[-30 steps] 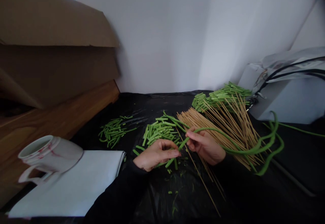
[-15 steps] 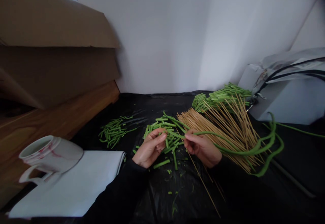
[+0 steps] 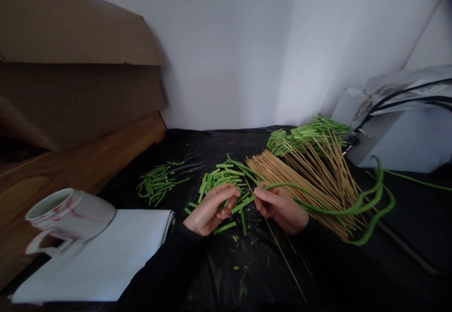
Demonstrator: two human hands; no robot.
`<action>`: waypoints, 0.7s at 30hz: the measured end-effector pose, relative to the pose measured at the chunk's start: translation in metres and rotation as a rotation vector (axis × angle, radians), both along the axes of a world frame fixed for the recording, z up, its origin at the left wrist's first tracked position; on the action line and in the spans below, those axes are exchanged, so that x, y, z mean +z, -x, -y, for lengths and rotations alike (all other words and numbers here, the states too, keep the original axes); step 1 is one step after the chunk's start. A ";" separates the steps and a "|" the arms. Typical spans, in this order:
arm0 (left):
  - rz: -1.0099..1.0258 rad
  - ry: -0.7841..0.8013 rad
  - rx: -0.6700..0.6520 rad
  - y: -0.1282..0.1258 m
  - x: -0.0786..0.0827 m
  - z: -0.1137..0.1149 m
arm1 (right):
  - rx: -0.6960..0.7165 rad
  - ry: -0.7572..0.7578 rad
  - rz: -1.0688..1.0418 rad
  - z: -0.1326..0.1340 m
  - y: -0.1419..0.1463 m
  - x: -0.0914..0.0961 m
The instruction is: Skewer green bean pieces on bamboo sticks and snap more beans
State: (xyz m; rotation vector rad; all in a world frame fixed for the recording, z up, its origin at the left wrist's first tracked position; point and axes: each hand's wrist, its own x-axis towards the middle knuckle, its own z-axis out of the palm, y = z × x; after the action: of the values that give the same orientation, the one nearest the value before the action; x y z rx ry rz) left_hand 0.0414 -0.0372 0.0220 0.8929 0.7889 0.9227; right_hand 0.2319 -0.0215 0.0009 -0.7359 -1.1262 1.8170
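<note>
Between thumb and fingers, my right hand (image 3: 281, 209) pinches a long green bean (image 3: 244, 203) close to one end. The bean's short end points down and left, and its length curves away rightward over the thin wooden sticks (image 3: 282, 173). My left hand (image 3: 211, 209) is beside that end, its fingers loosely curved and apart from the thumb, with no bean seen gripped. A pile of cut bean pieces (image 3: 223, 175) lies just behind my hands, partly hidden by them. Another long bean (image 3: 376, 222) loops at the right.
Thin bean ends (image 3: 158, 182) are heaped on the black plastic sheet (image 3: 212, 147) at left. More cut beans (image 3: 314, 130) are stacked at the back right. A white mug (image 3: 81, 213) stands on folded white paper (image 3: 116, 250). A cardboard box (image 3: 88, 100) and a pale box (image 3: 399, 137) flank the area.
My left hand has let go of the bean's end and its fingers have spread. That end now tilts downward, while my right hand stays in nearly the same place.
</note>
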 end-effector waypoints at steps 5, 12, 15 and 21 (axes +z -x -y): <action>-0.249 -0.065 -0.119 -0.004 -0.007 0.003 | 0.014 -0.063 0.082 0.003 0.001 -0.002; -0.148 -0.021 0.009 -0.005 -0.009 0.003 | -0.042 -0.016 -0.037 -0.002 -0.003 0.003; 0.074 -0.028 0.160 -0.003 -0.007 0.000 | -0.102 -0.009 -0.069 -0.004 -0.007 0.006; 0.074 -0.072 0.209 -0.001 -0.006 -0.002 | -0.045 -0.009 -0.022 -0.003 -0.006 0.002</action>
State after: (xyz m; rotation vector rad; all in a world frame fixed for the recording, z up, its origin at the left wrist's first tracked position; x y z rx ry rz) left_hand 0.0420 -0.0350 0.0158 0.8445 0.7991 1.1674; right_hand 0.2377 -0.0181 0.0032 -0.7291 -1.0948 1.7768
